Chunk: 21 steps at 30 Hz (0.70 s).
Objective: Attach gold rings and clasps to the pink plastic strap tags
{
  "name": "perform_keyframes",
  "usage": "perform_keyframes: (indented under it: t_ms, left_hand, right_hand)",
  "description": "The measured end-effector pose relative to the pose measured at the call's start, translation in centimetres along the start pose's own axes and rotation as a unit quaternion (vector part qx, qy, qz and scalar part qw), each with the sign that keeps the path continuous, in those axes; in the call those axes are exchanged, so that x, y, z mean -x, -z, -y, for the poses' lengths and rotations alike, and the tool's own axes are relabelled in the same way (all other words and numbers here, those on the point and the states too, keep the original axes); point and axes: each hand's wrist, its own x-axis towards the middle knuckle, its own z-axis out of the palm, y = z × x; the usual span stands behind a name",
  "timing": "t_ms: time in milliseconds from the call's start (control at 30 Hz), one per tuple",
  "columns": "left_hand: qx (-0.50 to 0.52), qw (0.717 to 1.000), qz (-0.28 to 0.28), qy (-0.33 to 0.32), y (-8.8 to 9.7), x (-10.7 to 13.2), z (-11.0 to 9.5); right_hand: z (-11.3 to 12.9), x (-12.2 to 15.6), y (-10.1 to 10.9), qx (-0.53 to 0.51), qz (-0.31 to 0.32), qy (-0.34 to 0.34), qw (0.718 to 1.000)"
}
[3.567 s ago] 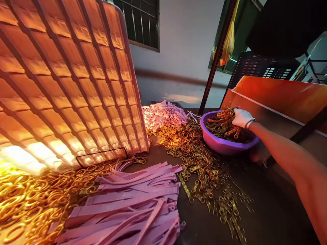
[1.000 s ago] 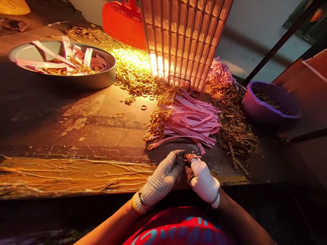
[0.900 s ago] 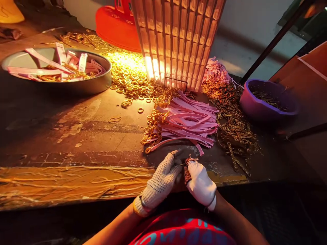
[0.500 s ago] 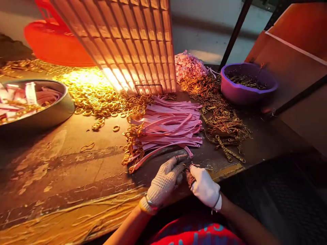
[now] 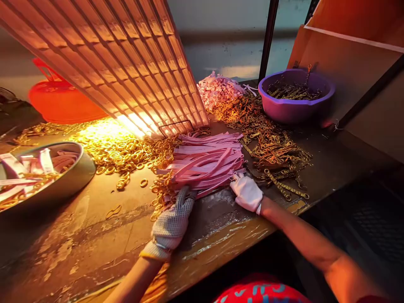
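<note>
A pile of long pink strips lies on the worn workbench in front of me. My left hand, in a dotted knit glove, reaches to the pile's near left end with its fingers curled onto the strip ends. At the pile's near right corner rests my right hand in a white glove. Its fingers are curled under, and what they hold is hidden. Loose gold rings spread to the left of the strips. Bronze clasp chains lie to the right.
A glowing gridded lamp panel leans over the bench's back. A purple basin of chains stands at the back right, by a black pole and orange boards. A metal pan with strips sits left, a red lid behind, short pink pieces at the back.
Both hands were together at the bench's near edge working a small piece. They have moved apart and forward onto the near ends of the pink strips. My view has swung right.
</note>
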Motion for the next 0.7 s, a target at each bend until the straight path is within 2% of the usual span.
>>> perform_keyframes:
  t_ms: [133,200,267,367,433,533,633,700]
  left_hand:
    - [-0.006,1.0,-0.008,-0.024,-0.2,-1.3,1.4]
    - [-0.006,0.999,-0.015,-0.047,-0.4,-0.2,1.7]
    - [0.004,0.996,-0.036,-0.078,-0.6,1.9,1.7]
    - [0.041,0.992,-0.08,-0.086,-0.5,4.8,0.6]
    - [0.092,0.988,-0.091,-0.079,-0.1,5.1,-1.3]
    - [0.183,0.979,-0.045,-0.075,0.8,1.9,-5.5]
    - [0.202,0.979,0.013,0.017,1.3,-3.3,-9.4]
    - [0.222,0.973,0.054,0.027,1.3,-6.0,-11.1]
  right_hand:
    - [-0.3,0.5,0.1,-0.001,-0.004,0.008,1.0]
    - [0.1,2.1,0.1,0.0,0.003,0.013,1.0]
    - [0.6,4.5,0.1,0.001,0.005,0.003,1.0]
    - [1.2,8.3,-0.1,-0.006,-0.004,-0.048,0.999]
    - [1.5,10.1,-0.2,-0.011,-0.031,-0.073,0.997]
    - [1.5,10.6,-0.7,-0.045,-0.118,-0.05,0.991]
    - [0.9,9.1,-1.3,-0.136,-0.209,0.039,0.968]
    - [0.4,7.7,-1.6,-0.195,-0.252,0.095,0.943]
